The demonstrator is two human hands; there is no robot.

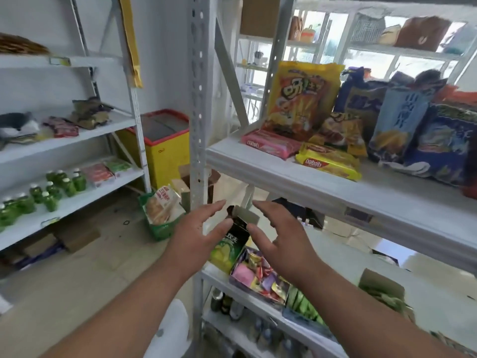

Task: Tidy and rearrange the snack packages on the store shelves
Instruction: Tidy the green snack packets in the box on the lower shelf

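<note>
Shelf edge — box between fingers

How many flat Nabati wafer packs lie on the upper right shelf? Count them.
2: a pink Nabati pack at the shelf's left end, a yellow Nabati pack beside it. Others may hide behind the bags.

small shop, white slotted-steel racks left of and above the hands, branded snack bags and wafer packs up right, green bottles far left, yellow chest freezer beyond
</note>
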